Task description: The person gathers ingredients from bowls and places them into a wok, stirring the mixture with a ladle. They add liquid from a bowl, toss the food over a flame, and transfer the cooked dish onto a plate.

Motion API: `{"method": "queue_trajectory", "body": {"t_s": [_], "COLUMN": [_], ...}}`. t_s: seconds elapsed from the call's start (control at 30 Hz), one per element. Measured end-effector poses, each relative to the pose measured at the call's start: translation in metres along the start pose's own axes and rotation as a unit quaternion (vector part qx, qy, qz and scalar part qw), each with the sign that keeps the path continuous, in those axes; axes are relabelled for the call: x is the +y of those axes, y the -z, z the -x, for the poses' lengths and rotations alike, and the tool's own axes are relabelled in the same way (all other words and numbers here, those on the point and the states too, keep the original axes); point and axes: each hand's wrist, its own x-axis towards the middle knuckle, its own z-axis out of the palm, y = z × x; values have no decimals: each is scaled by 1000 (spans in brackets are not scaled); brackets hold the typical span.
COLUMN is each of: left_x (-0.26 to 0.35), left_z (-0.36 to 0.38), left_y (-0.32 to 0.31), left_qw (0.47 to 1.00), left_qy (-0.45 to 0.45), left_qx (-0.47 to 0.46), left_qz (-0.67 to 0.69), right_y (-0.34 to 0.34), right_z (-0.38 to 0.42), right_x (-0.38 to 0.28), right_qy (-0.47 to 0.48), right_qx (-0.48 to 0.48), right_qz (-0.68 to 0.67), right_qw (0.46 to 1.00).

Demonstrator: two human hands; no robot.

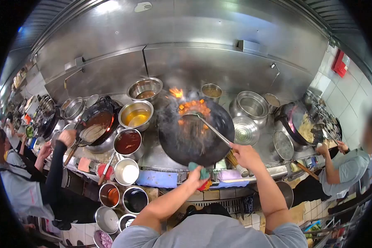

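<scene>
In front of me a large black wok (175, 142) sits on the range, its far side tilted up. My left hand (196, 177) is closed on its near edge through a folded green cloth (203, 172). My right hand (244, 156) grips a long-handled ladle (214, 130), whose bowl reaches into the far half of the wok. Orange food chunks (194, 108) are bunched at the wok's far side, some seemingly airborne. A flame (176, 92) flares just beyond them, and smoke or steam blurs the wok's inside.
Left of the wok stand a bowl of yellow oil (136, 118), a pot of red sauce (128, 142) and several seasoning pots. A perforated strainer (246, 130) lies at right. Co-workers tend a wok (98, 126) on the left and another wok (301, 124) on the right.
</scene>
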Motion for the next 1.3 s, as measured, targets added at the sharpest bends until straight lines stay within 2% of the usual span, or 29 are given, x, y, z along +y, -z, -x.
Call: {"method": "queue_trajectory", "body": {"t_s": [0.07, 0.13, 0.17, 0.27, 0.33, 0.37, 0.43, 0.57, 0.67, 0.7, 0.8, 0.87, 0.9, 0.97, 1.1, 1.2, 1.23, 1.27, 1.3], "left_x": [-1, 16, 32, 52, 46, 43, 53, 66, 30, 17, 1, 20, 32, 51, 43, 60, 70, 74, 70], "left_z": [52, 63, 36, 10, 59, 73, 92, 19, 11, 10, 20, 52, 34, 15, 69, 85, 70, 59, 46], "left_y": [-25, -54, -58, -66, -76, -76, -94, -69, -32, -19, -9, -54, -54, -61, -69, -87, -91, -91, -80], "left_qw": [998, 1000, 999, 999, 1000, 999, 999, 999, 998, 997, 993, 1000, 1000, 1000, 999, 999, 998, 998, 997], "left_qy": [36, -15, 10, -22, 4, 24, 19, 25, 6, 15, 78, 7, 5, -4, 28, 38, 55, 32, 27], "left_qx": [47, 27, 16, 21, 3, -17, 5, -3, -14, 13, 51, 8, 7, 4, -2, -19, 3, 21, 3], "left_qz": [-32, -3, 34, 29, -7, -15, -43, -47, -57, -69, -77, -21, -15, -14, -17, -22, -32, -46, -67], "right_y": [1, 14, 20, 55, 83, 90, 98, 42, 2, -5, 8, 20, 20, 43, 101, 99, 92, 79, 60], "right_z": [10, 26, 39, 71, 88, 87, 85, 31, 3, 2, 18, 27, 41, 62, 96, 89, 80, 63, 48], "right_x": [12, 16, 17, 19, 24, 28, 32, 24, 16, 15, 13, 23, 25, 19, 8, 13, 8, 8, 12], "right_qy": [28, 48, 42, 66, 66, 68, 85, 80, 43, 25, 37, 56, 69, 70, 22, 57, 64, 79, 94], "right_qx": [17, -6, -14, -32, -95, -91, -115, -72, -28, 0, 7, 8, 4, -29, -141, -118, -107, -91, -79], "right_qz": [-19, -74, -77, -44, -31, -30, -19, -13, -4, -16, -72, -72, -78, -39, -22, 2, 7, 11, 15], "right_qw": [999, 996, 996, 996, 993, 993, 989, 994, 999, 1000, 997, 996, 995, 996, 989, 991, 992, 993, 992]}}
